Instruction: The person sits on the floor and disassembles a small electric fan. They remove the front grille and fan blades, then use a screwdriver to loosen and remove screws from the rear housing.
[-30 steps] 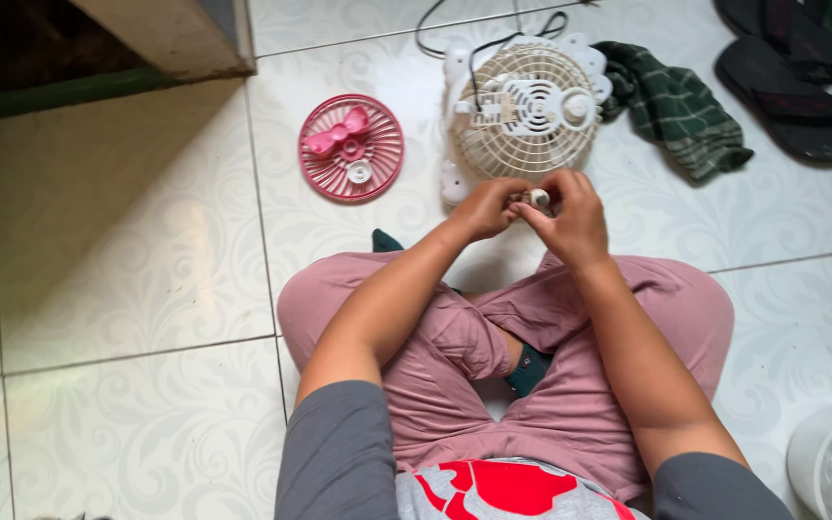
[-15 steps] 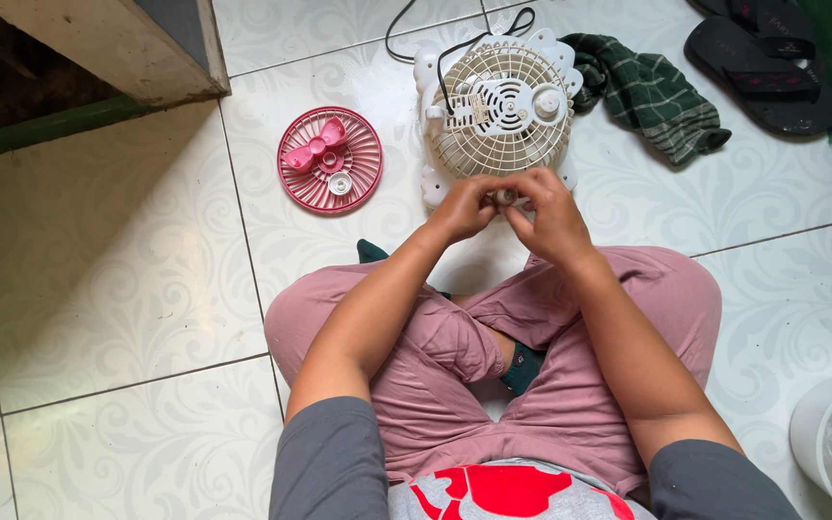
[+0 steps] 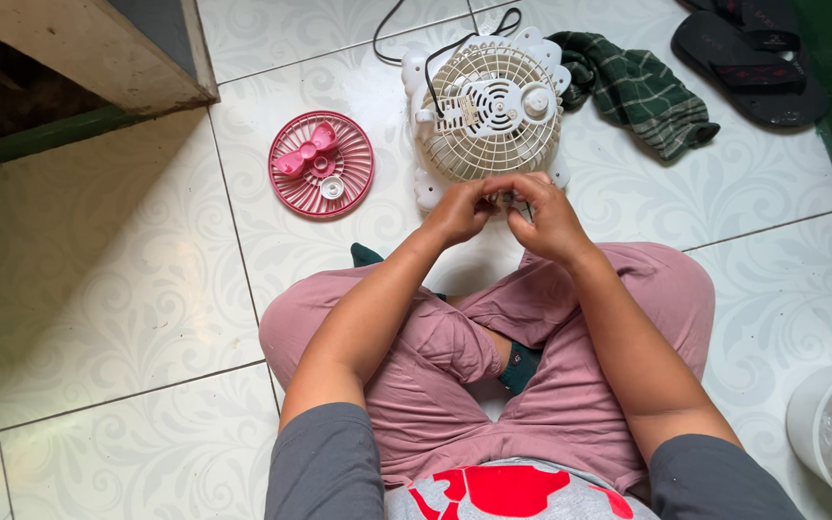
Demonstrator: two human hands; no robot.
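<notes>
Left hand (image 3: 456, 210): pinches small pale part (image 3: 507, 197), fingers closed.
Right hand (image 3: 543, 217): pinches same part from other side.
Part: between both hands, just in front of white fan body (image 3: 486, 101).
Tip: keep grip firm, part over lap.
Nearby: pink grille (image 3: 321, 162) on floor.

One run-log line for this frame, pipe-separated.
left hand + right hand: pinching small part together | white fan: on floor just beyond | pink grille: to its left

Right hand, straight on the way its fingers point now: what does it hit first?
Most likely the left hand: the right hand has its fingertips aimed leftward at it, a small part pinched between them. The white fan lies just beyond; depth unclear.
</notes>
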